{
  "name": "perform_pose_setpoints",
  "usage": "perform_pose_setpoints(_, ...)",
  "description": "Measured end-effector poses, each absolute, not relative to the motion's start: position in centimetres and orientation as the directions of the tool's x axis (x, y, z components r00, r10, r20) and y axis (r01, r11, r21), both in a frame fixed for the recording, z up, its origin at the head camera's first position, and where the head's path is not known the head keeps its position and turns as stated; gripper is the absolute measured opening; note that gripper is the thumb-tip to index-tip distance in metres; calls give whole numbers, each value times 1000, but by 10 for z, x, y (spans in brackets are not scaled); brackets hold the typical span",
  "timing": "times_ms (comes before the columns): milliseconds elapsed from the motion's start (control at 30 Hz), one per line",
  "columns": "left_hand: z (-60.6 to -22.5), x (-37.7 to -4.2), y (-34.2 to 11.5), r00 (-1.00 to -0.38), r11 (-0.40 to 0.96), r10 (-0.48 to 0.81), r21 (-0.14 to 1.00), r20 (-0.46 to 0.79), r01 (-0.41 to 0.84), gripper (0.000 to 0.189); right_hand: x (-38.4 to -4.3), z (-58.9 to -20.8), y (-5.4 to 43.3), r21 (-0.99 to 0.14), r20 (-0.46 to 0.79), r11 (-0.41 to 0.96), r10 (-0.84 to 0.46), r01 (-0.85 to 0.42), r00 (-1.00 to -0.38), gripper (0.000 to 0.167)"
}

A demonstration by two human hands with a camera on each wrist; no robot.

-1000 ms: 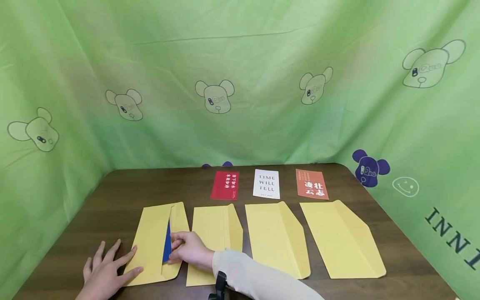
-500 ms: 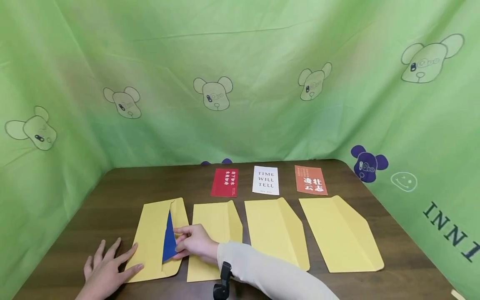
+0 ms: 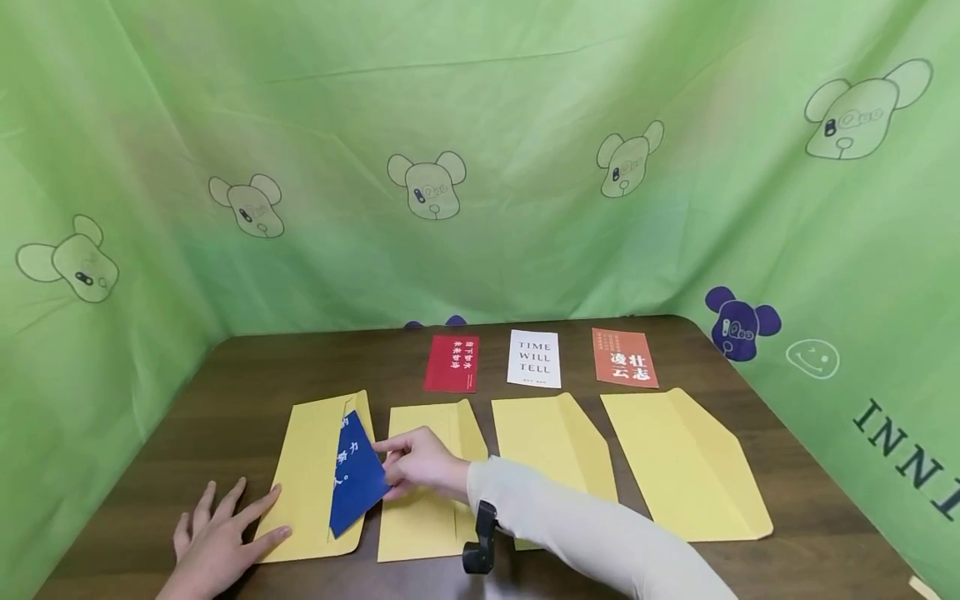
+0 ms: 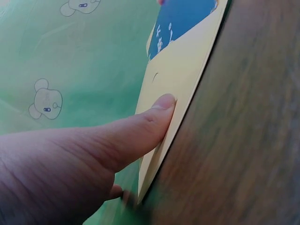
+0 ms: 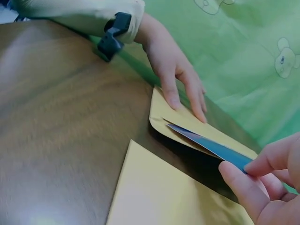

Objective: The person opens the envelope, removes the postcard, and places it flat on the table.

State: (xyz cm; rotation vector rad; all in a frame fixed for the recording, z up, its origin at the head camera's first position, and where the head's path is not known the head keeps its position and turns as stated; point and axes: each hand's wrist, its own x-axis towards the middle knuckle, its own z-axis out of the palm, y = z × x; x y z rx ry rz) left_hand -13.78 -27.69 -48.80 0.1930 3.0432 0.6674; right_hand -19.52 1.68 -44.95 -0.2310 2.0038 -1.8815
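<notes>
A blue card (image 3: 358, 475) with white lettering sticks out at a slant from the mouth of the leftmost yellow envelope (image 3: 303, 467). My right hand (image 3: 423, 462) pinches the card's right edge between thumb and fingers; in the right wrist view the card (image 5: 220, 150) is seen nearly edge-on. The card's left part is hidden inside the envelope. My left hand (image 3: 221, 537) lies with fingers spread, thumb and fingertips resting on the envelope's left edge. In the left wrist view the thumb (image 4: 157, 115) presses on the yellow paper.
Three more yellow envelopes lie in a row to the right: one (image 3: 420, 525) partly under my right hand, a middle one (image 3: 540, 442) and a far right one (image 3: 682, 467). Behind them lie a red card (image 3: 452, 364), a white card (image 3: 534, 360) and an orange card (image 3: 626, 358).
My right hand has moved right, drawing the blue card farther out of the envelope, so its white lettering now shows. My left hand has stayed on the envelope's edge.
</notes>
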Motion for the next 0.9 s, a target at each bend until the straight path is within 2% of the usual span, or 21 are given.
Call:
perform_pose_setpoints(600,-487,-138,-273,-991,894,131,430,14,124,72,-216,-436,75,-972,-128,231,-411,32,-902,49)
perform_pose_setpoints(900,-486,-139,-277,-992,883,126,457,-20,104,74,-239,-431,89,-990,-67,137,-377,16,-924,50)
